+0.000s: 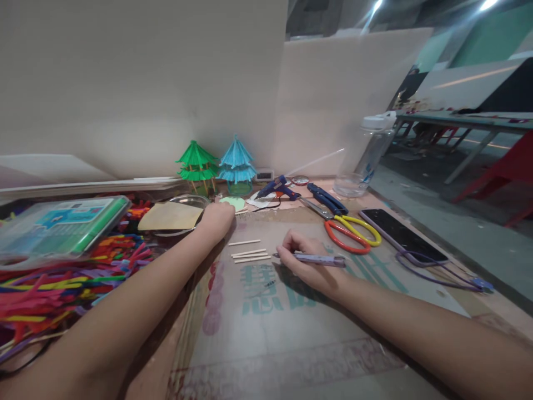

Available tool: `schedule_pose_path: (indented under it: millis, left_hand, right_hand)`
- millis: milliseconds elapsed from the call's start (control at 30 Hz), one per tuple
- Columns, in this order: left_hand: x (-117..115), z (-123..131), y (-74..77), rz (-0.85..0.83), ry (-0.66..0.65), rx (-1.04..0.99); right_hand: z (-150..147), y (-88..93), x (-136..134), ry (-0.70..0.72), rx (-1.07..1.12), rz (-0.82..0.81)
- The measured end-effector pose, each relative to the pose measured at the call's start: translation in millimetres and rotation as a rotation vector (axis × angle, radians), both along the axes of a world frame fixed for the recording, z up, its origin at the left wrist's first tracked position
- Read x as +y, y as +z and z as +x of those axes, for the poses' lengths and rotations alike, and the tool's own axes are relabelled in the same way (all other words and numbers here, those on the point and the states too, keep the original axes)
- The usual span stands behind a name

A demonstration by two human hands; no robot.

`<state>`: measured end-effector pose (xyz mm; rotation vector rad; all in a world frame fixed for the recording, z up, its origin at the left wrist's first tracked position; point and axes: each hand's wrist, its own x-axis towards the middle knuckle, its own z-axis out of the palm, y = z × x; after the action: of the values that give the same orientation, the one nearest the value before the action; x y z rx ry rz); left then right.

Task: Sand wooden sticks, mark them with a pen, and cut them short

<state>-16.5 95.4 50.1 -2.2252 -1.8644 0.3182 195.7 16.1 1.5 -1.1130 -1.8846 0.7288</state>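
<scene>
My right hand (306, 258) holds a purple pen (322, 259) between thumb and fingers, its tip toward the left. Just left of that tip lie several thin wooden sticks (250, 255) on the printed sheet (233, 355), one a little apart from the others. My left hand (220, 218) reaches to the back of the work surface with its fingers curled closed; their tips are hidden behind the knuckles. Close beside it are a pale green paper disc (234, 204) and some more sticks (241, 211).
Behind stand a green paper pagoda (197, 164) and a blue one (236, 161). A glue gun (272, 188), pliers (328, 199), scissors (350, 233), a phone (402, 234) and a clear bottle (362, 155) line the right. Colourful strips (54, 300) and a plastic case (62, 225) fill the left.
</scene>
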Motion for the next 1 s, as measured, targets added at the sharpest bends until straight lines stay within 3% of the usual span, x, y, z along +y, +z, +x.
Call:
schedule_pose_path:
  millis: [333,500,600,733,833,1000]
  left_hand:
    - [-3.9,0.7,6.4,0.077,-0.039,-0.02]
    - [-39.0,4.4,10.5,0.189,-0.17,-0.086]
    - [-76.3,8.4,2.1,0.205,-0.264,-0.146]
    - [-113.4,8.6,-15.3,0.213,-0.381,-0.211]
    - [-120.7,6.0,-25.0,0.193,-0.46,-0.242]
    - [-114.3,1.4,-33.8,0.146,-0.518,-0.275]
  right_hand:
    - [-1.1,-0.5,1.1,0.031,0.03,0.035]
    - [2.0,-3.5,5.6,0.017,0.154,0.174]
    - [5.1,-5.4,10.2,0.033,0.114,0.349]
    - [4.5,-10.1,12.7,0.124,-0.045,0.44]
    - [0.9,-16.8,12.3,0.215,-0.14,0.511]
    - [-2.3,-27.0,13.1,0.293,-0.237,0.576]
